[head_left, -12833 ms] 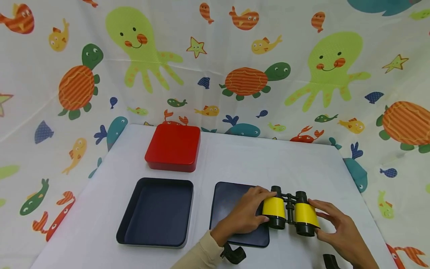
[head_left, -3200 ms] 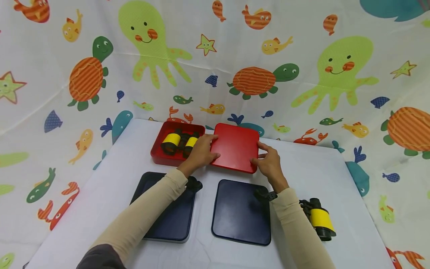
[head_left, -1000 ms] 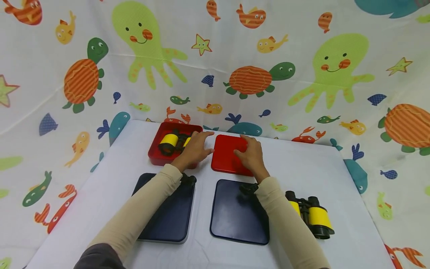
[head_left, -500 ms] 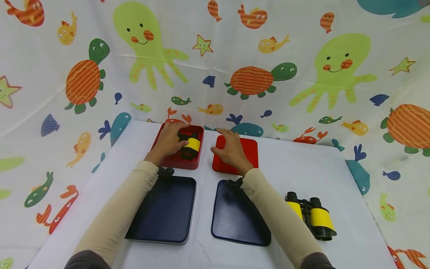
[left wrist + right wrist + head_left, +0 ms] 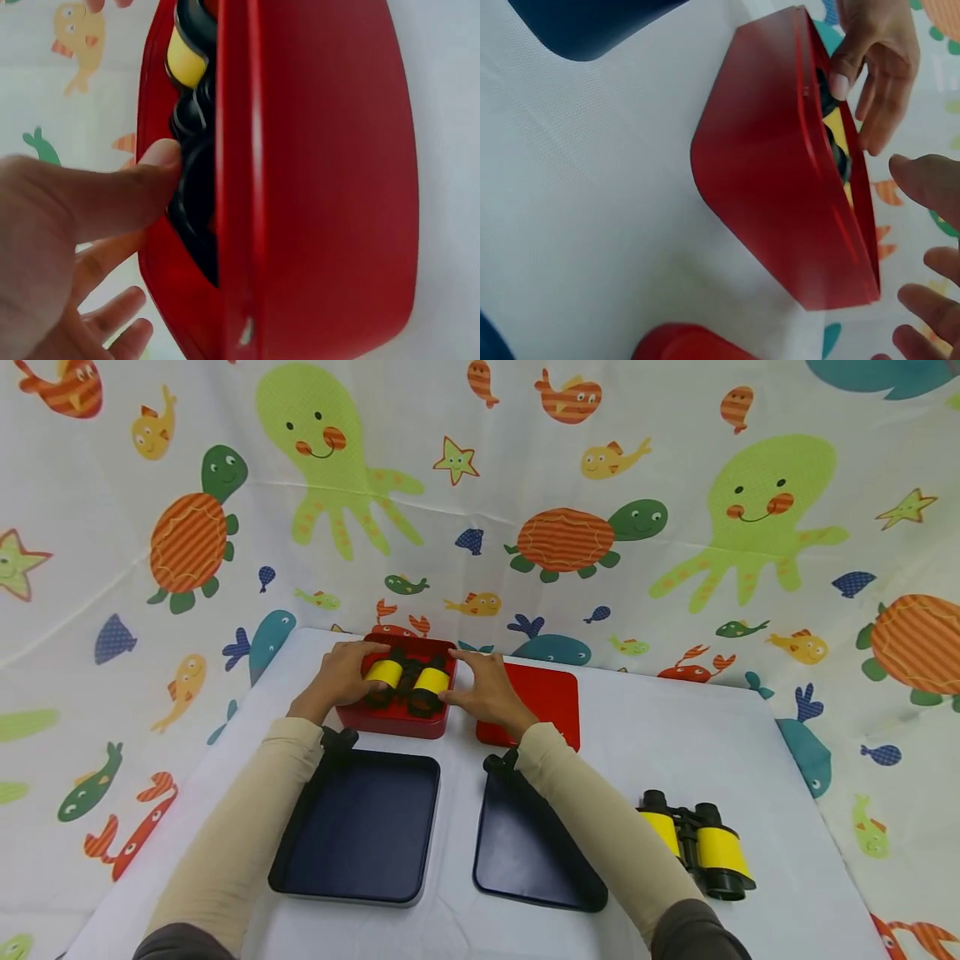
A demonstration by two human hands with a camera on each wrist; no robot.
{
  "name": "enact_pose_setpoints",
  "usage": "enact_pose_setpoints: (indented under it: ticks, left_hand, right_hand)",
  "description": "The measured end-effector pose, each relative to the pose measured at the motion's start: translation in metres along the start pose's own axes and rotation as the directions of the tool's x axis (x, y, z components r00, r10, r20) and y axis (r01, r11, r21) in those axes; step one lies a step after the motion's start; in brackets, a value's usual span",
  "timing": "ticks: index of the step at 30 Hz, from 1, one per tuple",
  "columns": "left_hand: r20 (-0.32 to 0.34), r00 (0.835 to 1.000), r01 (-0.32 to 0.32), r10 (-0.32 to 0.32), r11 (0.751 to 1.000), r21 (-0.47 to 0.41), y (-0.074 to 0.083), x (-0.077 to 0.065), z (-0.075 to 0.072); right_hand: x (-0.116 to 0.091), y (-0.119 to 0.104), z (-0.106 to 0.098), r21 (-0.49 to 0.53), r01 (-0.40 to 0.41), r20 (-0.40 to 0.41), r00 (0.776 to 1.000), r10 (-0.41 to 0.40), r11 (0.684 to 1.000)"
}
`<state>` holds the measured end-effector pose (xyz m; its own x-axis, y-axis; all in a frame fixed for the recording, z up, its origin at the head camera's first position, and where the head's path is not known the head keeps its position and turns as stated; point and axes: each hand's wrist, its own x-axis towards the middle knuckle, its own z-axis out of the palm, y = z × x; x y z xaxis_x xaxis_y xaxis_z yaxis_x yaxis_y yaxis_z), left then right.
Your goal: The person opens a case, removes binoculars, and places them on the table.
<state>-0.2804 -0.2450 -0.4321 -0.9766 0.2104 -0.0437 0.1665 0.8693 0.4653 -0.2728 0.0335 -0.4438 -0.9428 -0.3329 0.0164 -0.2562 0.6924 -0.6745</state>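
Observation:
Yellow-and-black binoculars [image 5: 432,681] lie inside a red box [image 5: 390,724] at the back left of the table. My left hand [image 5: 337,677] reaches over the box's left side. It grips the left barrel, the thumb [image 5: 161,154] on the black lens end in the left wrist view. My right hand [image 5: 489,692] is at the box's right side, thumb and fingers spread around the right barrel. In the right wrist view its fingers [image 5: 922,180] are apart and hold nothing. Beside the box lies its red lid [image 5: 553,693], partly hidden by my right hand and wrist.
A dark blue box base [image 5: 360,827] stands in front of the red box. To its right lies a flat dark blue lid [image 5: 525,852], partly under my right sleeve. A second pair of binoculars [image 5: 720,852] lies at the right. A sea-animal curtain [image 5: 480,510] hangs behind.
The red lid has been set down on the table and released. Both hands have moved left to the red box, and the left now holds the binoculars inside. The blue boxes have not moved.

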Motion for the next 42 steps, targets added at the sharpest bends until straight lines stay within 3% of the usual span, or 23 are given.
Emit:
enact_pose_setpoints:
  ticks: [5, 14, 21, 26, 34, 42]
  left_hand:
    - [0.049, 0.999, -0.003, 0.003, 1.000, -0.013, -0.006, 0.001, 0.001]
    - [0.139, 0.990, -0.001, 0.006, 0.999, -0.033, -0.008, -0.001, -0.003]
    - [0.183, 0.983, 0.000, 0.008, 0.999, -0.048, -0.014, -0.008, -0.011]
    - [0.182, 0.983, -0.021, 0.029, 0.999, -0.045, -0.020, -0.008, -0.013]
    - [0.139, 0.990, -0.020, 0.008, 0.996, 0.083, -0.023, -0.005, -0.004]
    - [0.088, 0.996, -0.014, 0.005, 0.994, 0.104, -0.024, -0.006, 0.000]
  right_hand:
    - [0.010, -0.004, 0.009, -0.055, -0.003, 0.046, 0.999, 0.005, 0.999]
    - [0.022, -0.008, 0.017, -0.191, 0.063, 0.103, 0.994, -0.044, 0.979]
    - [0.029, -0.008, 0.015, -0.223, 0.079, 0.132, 0.990, -0.051, 0.972]
    - [0.031, -0.013, 0.013, -0.271, 0.095, 0.164, 0.985, -0.051, 0.958]
    - [0.035, -0.015, 0.015, -0.335, 0.095, 0.171, 0.985, -0.039, 0.938]
    - [0.034, -0.011, 0.021, -0.289, 0.085, 0.123, 0.991, -0.051, 0.954]
